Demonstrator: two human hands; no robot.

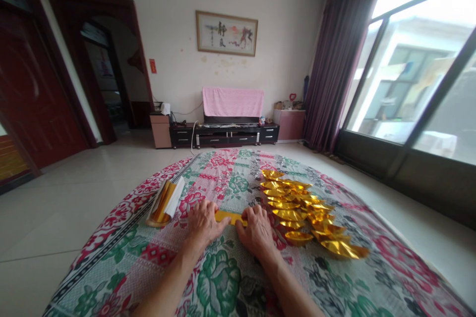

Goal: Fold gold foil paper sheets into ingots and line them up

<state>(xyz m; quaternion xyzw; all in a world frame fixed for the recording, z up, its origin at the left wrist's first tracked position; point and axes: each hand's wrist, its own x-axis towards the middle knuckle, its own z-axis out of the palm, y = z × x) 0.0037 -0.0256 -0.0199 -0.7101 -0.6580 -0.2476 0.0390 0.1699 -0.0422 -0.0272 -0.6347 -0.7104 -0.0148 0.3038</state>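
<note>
A narrow strip of gold paper (231,217) lies across the middle of the patterned cloth. My left hand (204,222) is closed on its left end, fingers curled and thumb pointing inward. On the right end my right hand (256,228) has its fingers bent down over the paper. The strip's ends are hidden under the fingers. Right of my right hand, folded gold boat-shaped pieces (290,215) stand in rows, several of them overlapping. To the left of my left hand sits a curled stack of gold sheets (163,202) with a white wrapper.
The floral cloth (219,277) covers a round surface beneath everything. Beyond it are a low black cabinet (230,134), a pink cloth (233,102) over something wide, a framed picture, a purple curtain and a large window at the right.
</note>
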